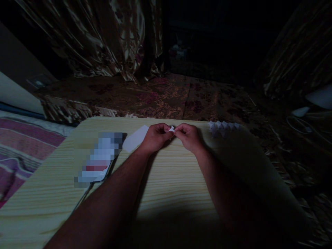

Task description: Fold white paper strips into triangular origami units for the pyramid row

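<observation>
Pinching paper piece [171, 129] between left hand [155, 137] and right hand [189, 136]

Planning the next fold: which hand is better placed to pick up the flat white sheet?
Left. The left hand sits right beside the white sheet; the right hand is farther off, nearer the folded pieces. Both pinch the small paper.

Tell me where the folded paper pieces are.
Head view: the folded paper pieces lie at the far edge of the table, right of the right hand, untouched.
</observation>
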The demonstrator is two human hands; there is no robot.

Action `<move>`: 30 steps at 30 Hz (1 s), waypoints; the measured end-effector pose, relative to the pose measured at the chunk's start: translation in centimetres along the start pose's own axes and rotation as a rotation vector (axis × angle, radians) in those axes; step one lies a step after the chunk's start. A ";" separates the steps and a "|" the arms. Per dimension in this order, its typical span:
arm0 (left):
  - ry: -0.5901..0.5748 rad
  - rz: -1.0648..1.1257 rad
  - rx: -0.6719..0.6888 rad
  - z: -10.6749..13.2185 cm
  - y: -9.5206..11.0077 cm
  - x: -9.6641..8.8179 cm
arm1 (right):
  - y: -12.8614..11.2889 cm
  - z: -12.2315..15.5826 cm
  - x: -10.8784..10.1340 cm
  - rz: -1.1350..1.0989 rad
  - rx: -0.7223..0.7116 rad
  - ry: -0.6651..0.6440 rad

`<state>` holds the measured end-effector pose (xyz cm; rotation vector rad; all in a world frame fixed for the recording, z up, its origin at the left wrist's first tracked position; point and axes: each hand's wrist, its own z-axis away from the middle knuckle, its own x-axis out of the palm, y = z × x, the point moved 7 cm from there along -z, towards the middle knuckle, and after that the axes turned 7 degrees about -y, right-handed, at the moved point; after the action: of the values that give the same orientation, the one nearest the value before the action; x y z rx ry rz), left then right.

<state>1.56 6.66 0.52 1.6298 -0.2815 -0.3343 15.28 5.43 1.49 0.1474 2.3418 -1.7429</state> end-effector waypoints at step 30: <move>-0.018 -0.012 0.025 0.0 0.3 0.0 | 0.1 0.0 0.0 -0.041 0.014 -0.008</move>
<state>1.56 6.64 0.85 1.6547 -0.2906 -0.3564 15.29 5.46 1.38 0.0945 2.3435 -1.7751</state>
